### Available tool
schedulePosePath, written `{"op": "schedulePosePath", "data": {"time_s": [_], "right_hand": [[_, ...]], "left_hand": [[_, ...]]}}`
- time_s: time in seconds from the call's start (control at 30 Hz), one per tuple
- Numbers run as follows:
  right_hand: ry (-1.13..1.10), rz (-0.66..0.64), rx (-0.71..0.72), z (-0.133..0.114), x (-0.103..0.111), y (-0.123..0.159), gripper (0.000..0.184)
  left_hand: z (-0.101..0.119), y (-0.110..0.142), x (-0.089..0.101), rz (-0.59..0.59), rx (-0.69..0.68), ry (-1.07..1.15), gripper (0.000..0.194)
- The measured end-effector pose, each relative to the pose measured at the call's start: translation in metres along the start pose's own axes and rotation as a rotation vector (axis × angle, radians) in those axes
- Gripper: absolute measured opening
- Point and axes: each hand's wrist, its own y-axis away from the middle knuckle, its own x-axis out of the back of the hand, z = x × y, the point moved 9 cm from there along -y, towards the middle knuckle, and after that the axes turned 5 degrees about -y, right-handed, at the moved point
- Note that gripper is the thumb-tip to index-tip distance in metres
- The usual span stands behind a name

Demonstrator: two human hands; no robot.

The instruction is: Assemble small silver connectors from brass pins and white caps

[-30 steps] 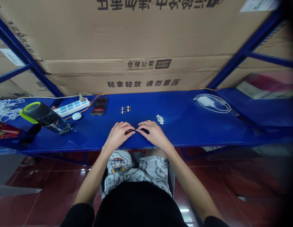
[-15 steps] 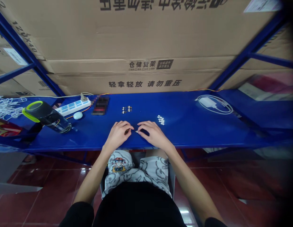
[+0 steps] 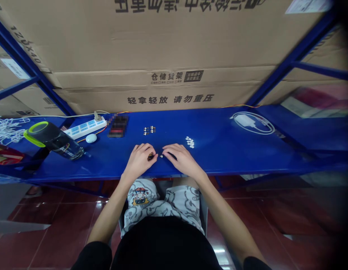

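Note:
My left hand (image 3: 139, 159) rests on the blue shelf with its fingers closed on a small dark-brown part (image 3: 150, 157). Just to the right, my right hand (image 3: 181, 157) pinches a small metal-tipped part (image 3: 161, 155), and a dark piece (image 3: 172, 156) shows under its fingers. The hands are close but not touching. Beyond them stand several small metal terminals (image 3: 149, 130), and a little pile of white pieces (image 3: 190, 141) lies to the right of those.
A blue steel shelf (image 3: 218, 150) runs across. On it are a power strip (image 3: 85, 128), a white oval object (image 3: 91, 138), a bottle (image 3: 54, 146), a pixelated dark block (image 3: 117, 125) and a white corded charger (image 3: 251, 122). Cardboard boxes (image 3: 162, 48) fill the shelf above.
My hands have drawn slightly apart, the left moving left with the dark-brown part. A dark piece that ran between them earlier now shows only in short sections beside each hand.

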Motion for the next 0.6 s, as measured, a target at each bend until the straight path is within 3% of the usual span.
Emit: {"op": "schedulePosePath", "data": {"time_s": [0.13,0.3,0.47,0.6], "right_hand": [[0.076,0.061,-0.027,0.003,0.002,0.002,0.036],[0.240,0.015,-0.063,0.009,0.001,0.006,0.049],[0.281,-0.026,-0.061,0.018,-0.004,0.007,0.052],[0.274,-0.044,-0.059,0.020,-0.009,0.006,0.048]], "left_hand": [[0.000,0.000,-0.002,-0.008,-0.021,0.008,0.005],[-0.001,0.000,0.000,0.014,-0.007,-0.008,0.009],[-0.001,-0.001,-0.002,0.023,0.002,0.029,0.010],[-0.004,0.000,-0.008,0.002,0.012,0.043,0.023]]}}
